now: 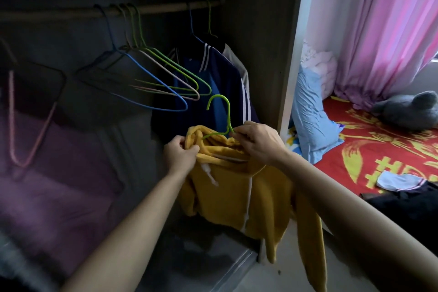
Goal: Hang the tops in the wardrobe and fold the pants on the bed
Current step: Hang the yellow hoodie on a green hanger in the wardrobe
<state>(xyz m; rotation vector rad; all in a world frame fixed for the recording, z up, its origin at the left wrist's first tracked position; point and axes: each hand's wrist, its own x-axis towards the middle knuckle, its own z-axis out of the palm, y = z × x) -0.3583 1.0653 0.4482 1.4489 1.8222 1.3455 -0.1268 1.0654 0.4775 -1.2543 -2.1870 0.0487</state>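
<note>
A mustard-yellow hooded top (239, 194) hangs in front of the open wardrobe, with a green wire hanger (219, 116) partly inside its neck. My left hand (181, 153) grips the hood fabric at the left of the neck. My right hand (259, 142) pinches the hanger's base together with the collar on the right. The hanger's hook stands free below the wardrobe rail (113, 10). Dark garments (403, 206) lie on the bed at the right.
Several empty wire hangers (166, 78) hang on the rail at the left. A navy striped jacket (213, 83) hangs at the rail's right end. Folded purple bedding (47, 185) fills the wardrobe's lower left. The red patterned bed (379, 147) holds a blue pillow (310, 116) and a grey plush toy (410, 111).
</note>
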